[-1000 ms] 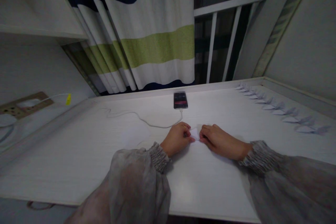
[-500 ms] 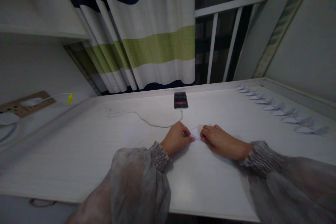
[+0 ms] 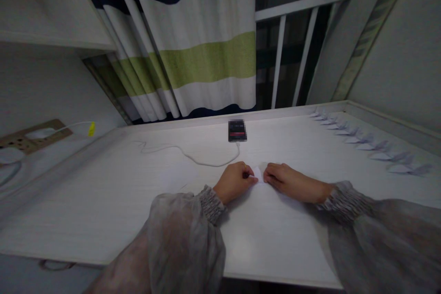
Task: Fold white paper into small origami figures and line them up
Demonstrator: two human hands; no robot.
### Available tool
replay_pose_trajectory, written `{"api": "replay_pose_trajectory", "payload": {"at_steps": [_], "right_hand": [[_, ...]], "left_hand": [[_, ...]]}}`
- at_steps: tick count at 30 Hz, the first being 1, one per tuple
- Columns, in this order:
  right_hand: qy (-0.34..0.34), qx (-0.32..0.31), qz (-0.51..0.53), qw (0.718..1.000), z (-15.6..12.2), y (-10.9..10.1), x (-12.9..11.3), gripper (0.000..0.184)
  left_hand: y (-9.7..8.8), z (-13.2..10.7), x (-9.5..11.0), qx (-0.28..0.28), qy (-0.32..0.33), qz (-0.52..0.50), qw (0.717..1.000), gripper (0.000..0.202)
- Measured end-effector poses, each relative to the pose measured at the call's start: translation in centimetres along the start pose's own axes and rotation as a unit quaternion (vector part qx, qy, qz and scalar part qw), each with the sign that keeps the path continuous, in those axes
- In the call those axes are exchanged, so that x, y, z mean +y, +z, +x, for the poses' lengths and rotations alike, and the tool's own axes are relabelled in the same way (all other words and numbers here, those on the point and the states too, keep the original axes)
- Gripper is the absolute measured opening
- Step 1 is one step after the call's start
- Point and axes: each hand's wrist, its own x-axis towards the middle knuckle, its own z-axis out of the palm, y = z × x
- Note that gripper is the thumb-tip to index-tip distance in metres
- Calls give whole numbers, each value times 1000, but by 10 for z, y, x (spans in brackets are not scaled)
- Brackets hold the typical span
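A small piece of folded white paper (image 3: 259,175) is held low over a white table (image 3: 275,248), between two bare hands in sheer grey sleeves (image 3: 186,234). The paper is set directly right of the left hand (image 3: 236,181) and directly left of the right hand (image 3: 292,183); both are met at its edges, so neither can be called clearly nearer. By the left grip, thumb and forefinger, the paper's left side is pinched. The right fingertips are bunched together at its right edge; whether paper is clamped there cannot be told. A pointed top is shown, aimed away from the wearer, but the long axis is too small to be made out. At the far right, a slanting row of folded paper pieces (image 3: 401,168) is lined up. Beyond the hands, a dark, blurred-out device (image 3: 237,131) is joined to a white cable (image 3: 206,164).
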Motion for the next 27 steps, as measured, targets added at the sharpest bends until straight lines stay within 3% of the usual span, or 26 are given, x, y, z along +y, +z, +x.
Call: {"api": "replay_pose_trajectory", "payload": {"at_steps": [7,14,27], "right_hand": [[3,3,41,999,-2,-2,3,17],[-7,2,-27,1000,-3,-3,-1,19],[54,-2,-44,998,-2,-3,-11,20]], "left_hand": [[1,1,1,-2,0,18,1000,14],[4,1,6,2,7,60,998,13],[2,2,9,-17,-18,51,998,9]]}}
